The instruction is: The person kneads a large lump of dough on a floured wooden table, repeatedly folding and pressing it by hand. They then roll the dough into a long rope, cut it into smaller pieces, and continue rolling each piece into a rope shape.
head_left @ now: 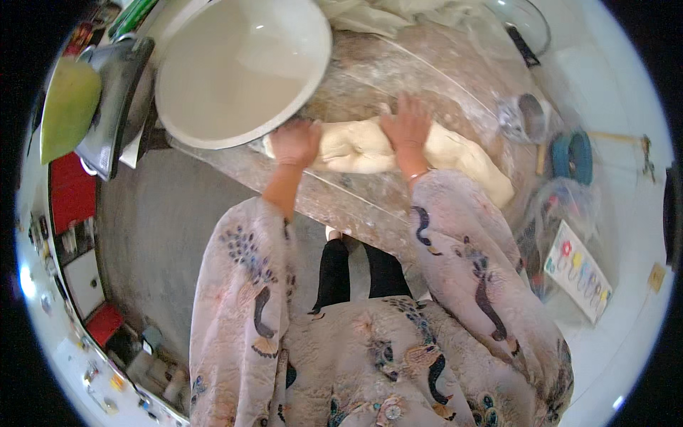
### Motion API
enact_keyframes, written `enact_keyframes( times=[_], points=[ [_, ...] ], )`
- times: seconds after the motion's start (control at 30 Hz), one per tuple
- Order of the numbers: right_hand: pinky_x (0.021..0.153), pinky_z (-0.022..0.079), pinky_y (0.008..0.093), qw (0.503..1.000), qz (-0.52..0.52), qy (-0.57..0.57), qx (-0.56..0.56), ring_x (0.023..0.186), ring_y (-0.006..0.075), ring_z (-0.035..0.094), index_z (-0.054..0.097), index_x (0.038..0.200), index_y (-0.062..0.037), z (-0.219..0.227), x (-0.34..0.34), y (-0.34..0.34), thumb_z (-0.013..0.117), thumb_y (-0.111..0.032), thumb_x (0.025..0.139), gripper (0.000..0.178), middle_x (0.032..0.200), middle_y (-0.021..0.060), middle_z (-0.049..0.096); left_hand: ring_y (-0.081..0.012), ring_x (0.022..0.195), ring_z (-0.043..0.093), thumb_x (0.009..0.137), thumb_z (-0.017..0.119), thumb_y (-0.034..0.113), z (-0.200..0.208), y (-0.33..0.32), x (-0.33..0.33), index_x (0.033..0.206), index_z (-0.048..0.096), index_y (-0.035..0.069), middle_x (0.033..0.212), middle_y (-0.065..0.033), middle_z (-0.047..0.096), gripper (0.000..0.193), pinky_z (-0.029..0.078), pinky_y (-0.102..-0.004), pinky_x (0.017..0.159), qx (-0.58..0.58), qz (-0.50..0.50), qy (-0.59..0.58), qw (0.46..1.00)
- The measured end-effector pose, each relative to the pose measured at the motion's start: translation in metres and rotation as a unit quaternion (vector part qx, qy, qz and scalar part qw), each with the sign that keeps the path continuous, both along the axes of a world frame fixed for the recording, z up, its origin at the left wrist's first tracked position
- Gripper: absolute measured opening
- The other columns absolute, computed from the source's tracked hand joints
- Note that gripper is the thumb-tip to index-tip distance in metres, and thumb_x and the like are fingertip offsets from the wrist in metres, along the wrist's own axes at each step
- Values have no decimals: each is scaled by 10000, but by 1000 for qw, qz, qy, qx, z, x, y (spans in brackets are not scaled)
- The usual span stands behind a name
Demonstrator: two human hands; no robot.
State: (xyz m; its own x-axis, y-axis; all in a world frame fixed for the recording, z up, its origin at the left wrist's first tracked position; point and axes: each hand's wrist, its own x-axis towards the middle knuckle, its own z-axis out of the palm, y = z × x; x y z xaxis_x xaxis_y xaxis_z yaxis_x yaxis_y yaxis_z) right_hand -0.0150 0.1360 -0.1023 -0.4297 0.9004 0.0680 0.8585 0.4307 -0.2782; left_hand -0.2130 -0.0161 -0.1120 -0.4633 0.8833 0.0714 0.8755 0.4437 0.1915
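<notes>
A long roll of pale dough (363, 149) lies across the floured worktop (427, 71). My left hand (295, 141) presses down on its left end with the fingers curled over it. My right hand (407, 127) lies flat on the dough near its middle, fingers spread toward the far side. A thin bangle shows on my right wrist. The dough's right part (469, 167) stretches on toward the worktop's near right edge.
A big white bowl (238, 67) stands at the left, touching the dough's end. A glass bowl (523, 25) sits far right, a small metal cup (530, 114) and a blue roll (573, 155) at the right. A scale with a green tray (85, 107) stands left.
</notes>
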Motion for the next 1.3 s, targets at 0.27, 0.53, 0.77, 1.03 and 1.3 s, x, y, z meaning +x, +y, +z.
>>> enact_keyframes(
  times=[0.27,0.53,0.77,1.03,1.3],
  points=[
    [1133,244,497,935,-33,350,-52,1322,397,384,466,1338,17,15,102,-31,461,-261,954,474,1400,243,441,-364,1122,535,859,578,352,35,-40,39,1085,643,68,1169,-189,612,369,380,-523,951,40,26,4,999],
    [1117,226,556,987,-105,95,81,1324,417,360,421,1400,-46,15,242,-18,527,-252,879,570,1427,204,423,-398,1445,153,729,744,453,53,68,223,1496,263,102,1557,-192,207,972,166,-523,1158,-21,-298,-97,949],
    [1027,290,566,986,-155,-27,58,1179,303,485,575,1270,-148,-2,214,52,548,-392,871,469,1219,111,576,-379,1403,234,616,805,538,37,129,229,1488,303,174,1514,-170,278,1070,181,-561,1130,-71,-345,-42,935],
    [960,355,487,989,-139,14,45,1112,299,542,636,1146,-131,-10,211,91,563,-427,851,424,1168,113,618,-390,1409,231,622,820,506,53,130,216,1503,265,212,1517,-171,274,1082,186,-560,1132,-74,-263,-33,961],
    [995,350,487,991,-98,56,-67,1095,360,544,568,1184,-58,15,240,32,669,-399,808,518,1124,189,614,-381,1359,365,658,836,409,78,87,142,1522,215,236,1496,-210,334,1078,302,-577,1078,-233,-145,-23,961]
  ],
)
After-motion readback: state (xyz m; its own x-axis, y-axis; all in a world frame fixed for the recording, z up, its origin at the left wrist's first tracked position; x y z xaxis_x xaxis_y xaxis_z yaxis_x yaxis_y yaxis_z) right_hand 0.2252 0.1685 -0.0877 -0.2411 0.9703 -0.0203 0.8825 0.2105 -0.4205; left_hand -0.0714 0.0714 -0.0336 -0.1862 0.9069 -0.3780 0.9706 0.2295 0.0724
